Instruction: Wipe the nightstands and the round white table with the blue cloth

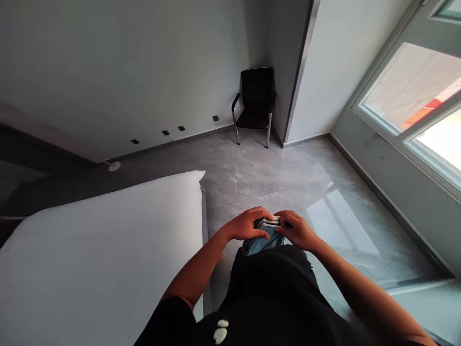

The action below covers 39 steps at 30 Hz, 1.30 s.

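In front of my waist, both hands hold a folded piece of blue denim clothing (260,244) with white edges at its top. My left hand (252,223) is closed around its left side, the fingers over the top and the thumb across the front. At the right end of the white edges, my right hand (296,229) pinches the folds between thumb and fingers. Part of the denim is hidden by the hands and by my black shirt (277,283); which garment it is, I cannot tell.
A bed or low platform with a white cover (108,245) stands at my left. A black chair (255,98) is by the far wall, near several dark wall sockets (181,128). Grey tiled floor (266,168) lies ahead, and a window (414,91) is on the right.
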Each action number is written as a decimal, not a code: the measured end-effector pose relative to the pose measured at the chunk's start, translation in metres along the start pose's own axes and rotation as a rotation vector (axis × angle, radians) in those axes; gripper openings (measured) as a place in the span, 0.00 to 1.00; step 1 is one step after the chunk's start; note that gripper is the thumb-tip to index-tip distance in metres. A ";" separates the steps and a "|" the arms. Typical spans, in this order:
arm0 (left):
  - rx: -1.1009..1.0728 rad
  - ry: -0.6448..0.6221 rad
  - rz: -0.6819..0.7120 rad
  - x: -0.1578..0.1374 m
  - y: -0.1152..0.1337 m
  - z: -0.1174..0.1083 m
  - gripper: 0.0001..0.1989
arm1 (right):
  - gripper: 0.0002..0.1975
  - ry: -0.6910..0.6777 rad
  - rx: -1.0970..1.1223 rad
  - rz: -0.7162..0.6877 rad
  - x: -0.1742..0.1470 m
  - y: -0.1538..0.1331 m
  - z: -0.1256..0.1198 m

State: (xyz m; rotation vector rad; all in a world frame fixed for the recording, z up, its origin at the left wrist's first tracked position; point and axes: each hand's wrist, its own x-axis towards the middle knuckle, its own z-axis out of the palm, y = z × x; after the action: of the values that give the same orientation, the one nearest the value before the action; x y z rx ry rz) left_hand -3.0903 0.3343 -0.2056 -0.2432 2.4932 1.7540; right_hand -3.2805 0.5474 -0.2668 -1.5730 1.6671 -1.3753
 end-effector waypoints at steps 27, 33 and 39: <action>0.253 0.583 0.203 0.052 -0.177 -0.368 0.11 | 0.14 -0.247 -0.191 0.066 0.458 0.119 0.103; 0.333 0.761 0.369 0.025 -0.196 -0.467 0.09 | 0.21 -0.263 0.096 0.060 0.560 0.150 0.145; 0.560 0.905 0.379 0.018 -0.223 -0.547 0.08 | 0.19 -0.277 0.184 -0.011 0.666 0.178 0.175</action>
State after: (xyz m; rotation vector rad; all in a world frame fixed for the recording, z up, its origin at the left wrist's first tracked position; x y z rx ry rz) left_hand -3.0558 -0.2549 -0.2296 -0.6688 3.7574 1.0402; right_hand -3.3711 -0.1577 -0.2965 -1.5850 1.3325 -1.2140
